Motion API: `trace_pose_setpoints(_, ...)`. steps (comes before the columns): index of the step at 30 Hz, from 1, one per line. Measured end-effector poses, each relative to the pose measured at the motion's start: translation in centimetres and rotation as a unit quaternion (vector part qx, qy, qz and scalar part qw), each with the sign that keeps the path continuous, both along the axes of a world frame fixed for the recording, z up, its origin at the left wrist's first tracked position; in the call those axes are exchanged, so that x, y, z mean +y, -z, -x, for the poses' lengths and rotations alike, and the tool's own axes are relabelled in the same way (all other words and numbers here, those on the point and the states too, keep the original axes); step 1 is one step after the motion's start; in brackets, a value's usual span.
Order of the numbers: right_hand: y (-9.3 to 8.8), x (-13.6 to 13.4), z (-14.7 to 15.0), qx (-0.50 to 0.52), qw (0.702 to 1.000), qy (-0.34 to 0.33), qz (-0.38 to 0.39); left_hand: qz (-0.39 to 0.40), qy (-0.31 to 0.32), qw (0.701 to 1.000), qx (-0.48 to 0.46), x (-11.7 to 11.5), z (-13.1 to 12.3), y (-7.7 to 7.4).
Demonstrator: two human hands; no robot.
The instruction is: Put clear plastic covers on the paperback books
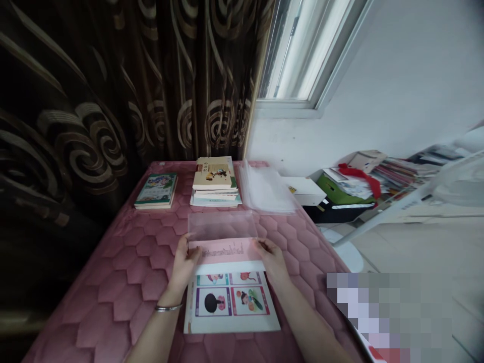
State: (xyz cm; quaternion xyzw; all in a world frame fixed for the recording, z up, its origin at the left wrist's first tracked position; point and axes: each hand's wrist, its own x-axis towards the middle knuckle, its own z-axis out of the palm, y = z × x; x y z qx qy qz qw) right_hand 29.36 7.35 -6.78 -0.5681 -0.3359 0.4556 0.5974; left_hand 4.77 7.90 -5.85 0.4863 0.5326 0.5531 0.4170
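Looks like the covering step imo: left hand (188, 256) and right hand (270, 256), apart, each pinching a side of the pink page (223, 252) by the clear plastic cover (222, 225), above the illustrated book (232, 308), lower centre. Next move probably calls for squared edges.

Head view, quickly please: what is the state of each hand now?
Left hand: closed, holding the pink page by its left edge.
Right hand: closed, holding the same page's right edge.

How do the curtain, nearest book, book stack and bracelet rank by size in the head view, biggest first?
1. Curtain
2. Nearest book, though closeness to the camera helps it
3. Book stack
4. Bracelet
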Motion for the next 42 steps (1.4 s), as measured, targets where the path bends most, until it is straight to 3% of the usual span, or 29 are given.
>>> trace_pose_setpoints(7,0.3,-0.3,-0.4,-0.011,1.0,-0.019,0.008,0.012,0.013,1.0,-0.011,0.0,-0.4,-0.3)
trace_pose_setpoints(16,-0.3,-1.0,0.0,0.004,0.999,-0.052,0.016,-0.006,0.004,1.0,-0.017,0.2,-0.5,0.4)
trace_pose_setpoints(28,0.3,-0.9,0.2,-0.116,0.993,-0.03,-0.008,0.0,0.009,0.999,-0.036,0.0,-0.3,-0.3)
trace_pose_setpoints(37,-0.9,-1.4,0.4,0.002,0.999,-0.036,-0.001,-0.021,-0.001,1.0,-0.008,0.1,-0.8,-0.3)
trace_pose_setpoints(42,-0.5,-1.3,0.2,-0.025,0.999,-0.037,-0.016,-0.041,-0.006,0.999,-0.002,-0.1,-1.0,-0.3)
